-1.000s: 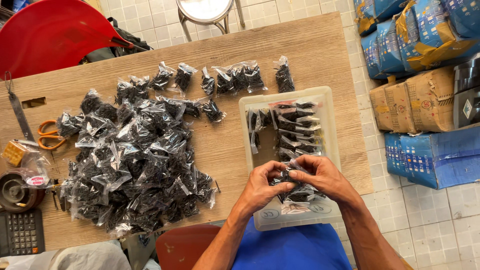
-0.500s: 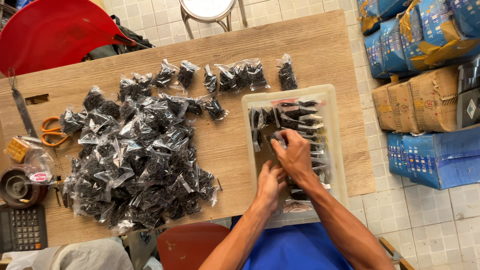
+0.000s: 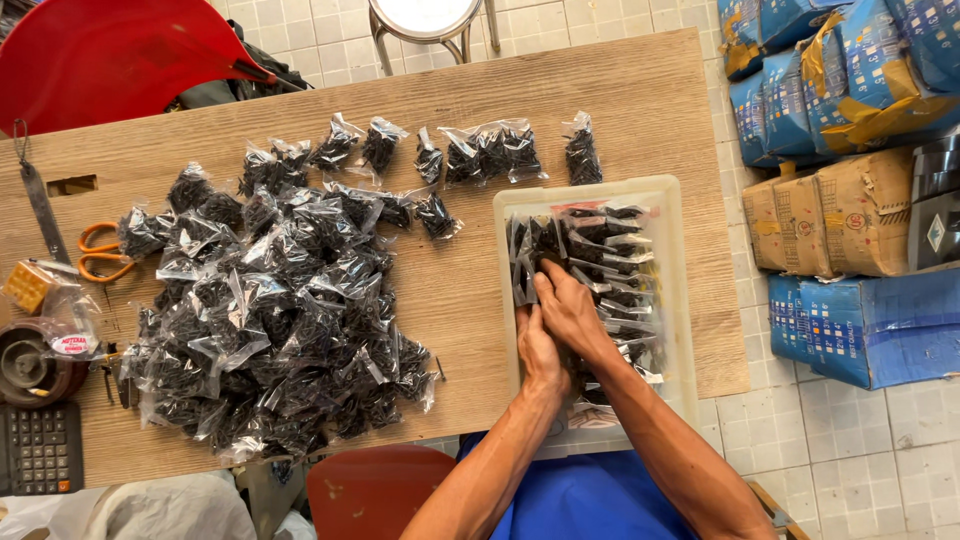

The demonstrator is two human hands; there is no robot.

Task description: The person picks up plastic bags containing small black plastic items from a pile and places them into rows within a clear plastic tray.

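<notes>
A translucent plastic tub [image 3: 675, 235] stands on the right part of the wooden table [image 3: 470, 290], filled with rows of small clear bags of black parts [image 3: 610, 250]. Both hands are inside the tub. My left hand [image 3: 540, 350] lies along the tub's left side, fingers pressed against the packed bags. My right hand [image 3: 570, 310] sits just beside it, fingers flat on the bags and pushing toward the far end. A large heap of the same small bags [image 3: 270, 310] covers the table's left half.
A loose row of bags [image 3: 480, 150] lies along the far side. Orange scissors [image 3: 100, 252], a tape roll [image 3: 35, 360] and a calculator [image 3: 40, 450] sit at the left edge. Blue and brown packages [image 3: 850, 150] are stacked on the tiled floor at right. A red chair [image 3: 375, 490] is below.
Both hands moved from the near end of the tub toward its far end, now pressing the bags together on the left side.
</notes>
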